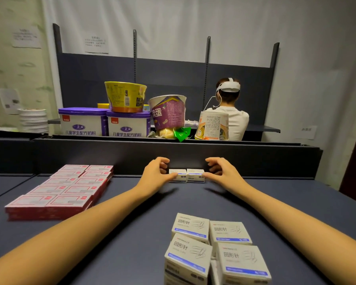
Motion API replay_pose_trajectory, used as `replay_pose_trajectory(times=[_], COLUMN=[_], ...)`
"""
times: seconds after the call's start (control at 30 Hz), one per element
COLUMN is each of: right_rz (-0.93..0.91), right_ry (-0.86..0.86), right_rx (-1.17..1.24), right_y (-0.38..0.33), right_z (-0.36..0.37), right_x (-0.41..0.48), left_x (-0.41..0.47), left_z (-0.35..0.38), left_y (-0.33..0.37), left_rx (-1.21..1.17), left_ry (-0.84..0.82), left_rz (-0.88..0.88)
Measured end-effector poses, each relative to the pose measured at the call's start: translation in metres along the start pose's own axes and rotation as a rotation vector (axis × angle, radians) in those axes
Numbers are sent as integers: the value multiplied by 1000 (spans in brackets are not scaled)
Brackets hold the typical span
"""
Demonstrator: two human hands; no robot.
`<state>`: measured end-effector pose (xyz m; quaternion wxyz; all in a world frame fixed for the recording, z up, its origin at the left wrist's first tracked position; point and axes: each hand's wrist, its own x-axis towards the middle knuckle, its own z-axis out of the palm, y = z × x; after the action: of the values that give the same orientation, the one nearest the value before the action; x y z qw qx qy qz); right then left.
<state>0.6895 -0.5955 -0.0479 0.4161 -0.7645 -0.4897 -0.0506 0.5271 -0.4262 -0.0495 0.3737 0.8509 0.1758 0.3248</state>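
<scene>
Two small white paper-clip boxes stand side by side against the shelf's back wall: the left box (177, 175) and the right box (195, 175). My left hand (157, 171) has its thumb against the outer side of the left box, fingers curled above and behind it. My right hand (219, 170) mirrors it, thumb on the outer side of the right box. Both hands flank the pair. Several more of the same white boxes (212, 247) sit stacked near me at the shelf's front.
The dark blue shelf (132, 223) carries rows of flat red-and-white boxes (64, 190) at the left. Behind the back wall (111, 157) stand milk-powder tubs (82, 123), noodle cups (125, 97) and a person in a white top (228, 112), seen from behind.
</scene>
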Motion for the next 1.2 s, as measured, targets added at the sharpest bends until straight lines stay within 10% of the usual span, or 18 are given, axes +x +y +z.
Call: replay_pose_trajectory(times=[0.53,1.2], right_rz=[7,201], right_ry=[-239,-251], right_rx=[174,380], right_y=[-109,-100], right_z=[-78,-63], right_x=[-189,-212], left_x=[-154,-153], left_z=[-76,-89], left_y=[69,79], left_rx=[-201,-251], left_ry=[-493,-469], left_rz=[204,123])
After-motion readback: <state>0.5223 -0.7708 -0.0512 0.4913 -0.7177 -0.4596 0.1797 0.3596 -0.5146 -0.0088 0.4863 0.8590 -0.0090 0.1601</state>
